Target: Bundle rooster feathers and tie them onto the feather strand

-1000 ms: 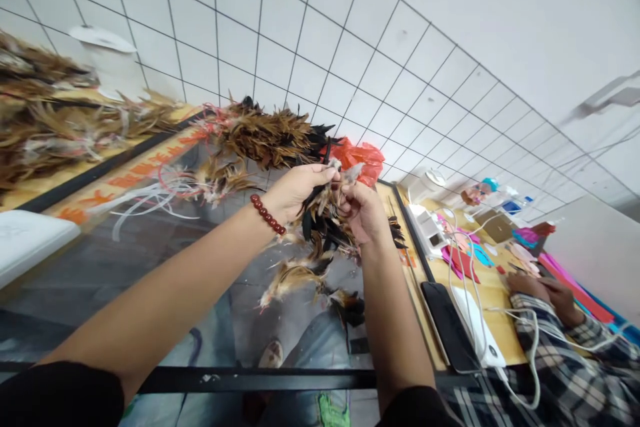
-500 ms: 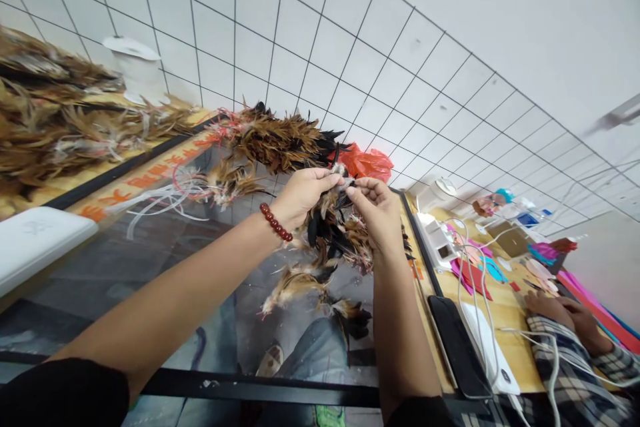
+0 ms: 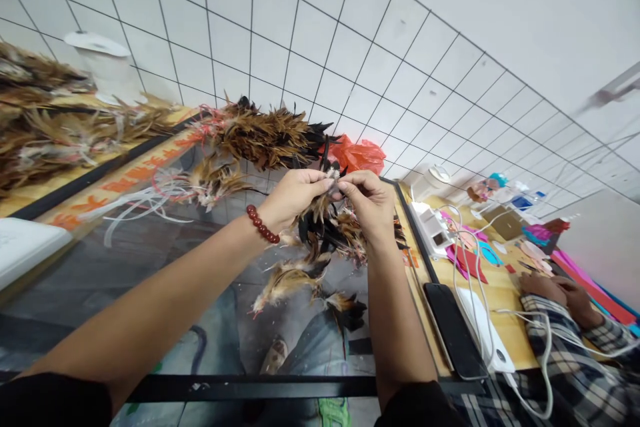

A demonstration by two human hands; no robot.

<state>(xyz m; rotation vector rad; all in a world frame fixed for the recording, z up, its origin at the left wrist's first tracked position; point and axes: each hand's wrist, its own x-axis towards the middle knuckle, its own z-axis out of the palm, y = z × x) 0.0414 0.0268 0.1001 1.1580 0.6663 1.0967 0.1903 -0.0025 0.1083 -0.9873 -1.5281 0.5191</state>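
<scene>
Left fingers (image 3: 320, 185), right fingers (image 3: 356, 179) | both pinched on feather bunch (image 3: 316, 208) | plumes beneath fingertips

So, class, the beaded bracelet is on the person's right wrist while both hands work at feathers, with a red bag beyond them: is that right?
Wrong side: the head view shows the bracelet on the left wrist. The left hand and right hand are indeed at the feathers, with the red bag beyond.
</scene>
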